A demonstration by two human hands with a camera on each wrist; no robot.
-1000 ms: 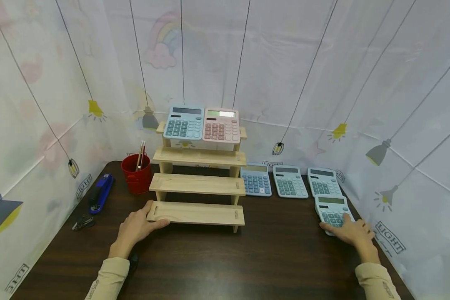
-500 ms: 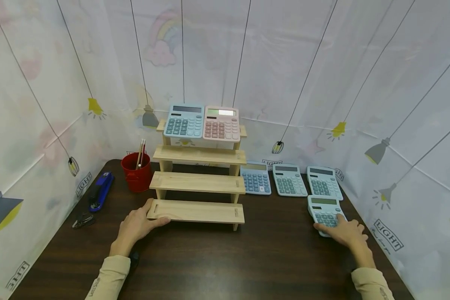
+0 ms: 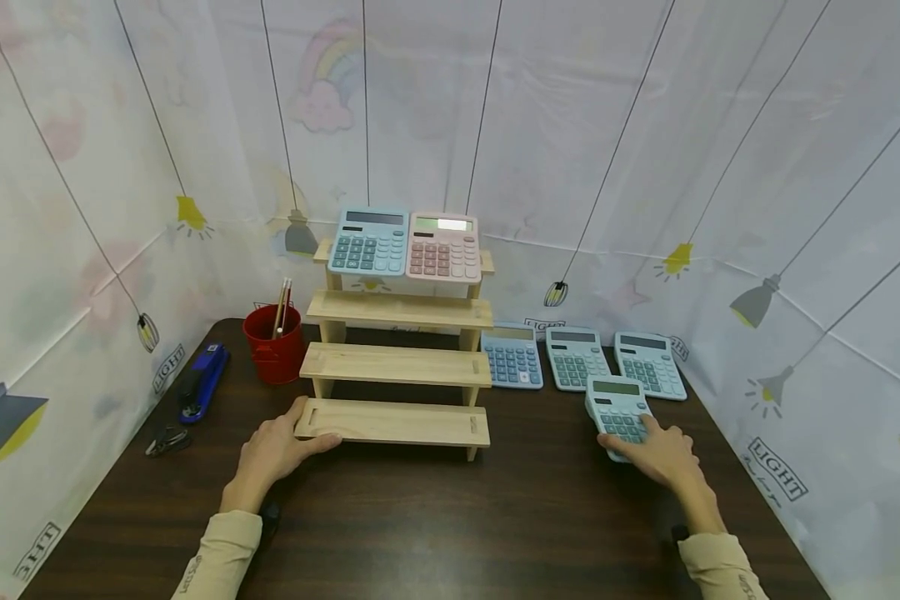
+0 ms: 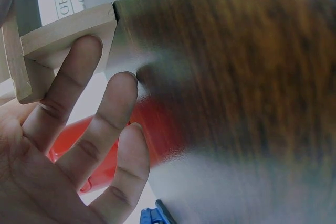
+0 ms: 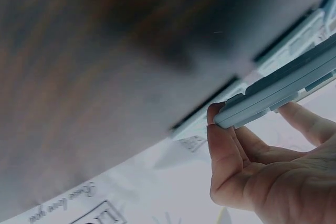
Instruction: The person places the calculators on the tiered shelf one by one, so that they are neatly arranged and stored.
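I sat at a small staged stationery display, more a mock shop corner than a real office. The dark wood-grain table [image 3: 450,517] was boxed in on three sides by pale cloth printed with hanging lamps, a rainbow and the word LIGHT. A stepped wooden display stand [image 3: 397,367] stood before me with a blue calculator [image 3: 368,242] and a pink calculator [image 3: 444,247] propped on its top tier, like goods set out for sale. More calculators lay in a row [image 3: 576,359] on my right. A red pen bucket [image 3: 273,345], a blue stapler [image 3: 202,382] and a black binder clip [image 3: 167,441] sat on my left.
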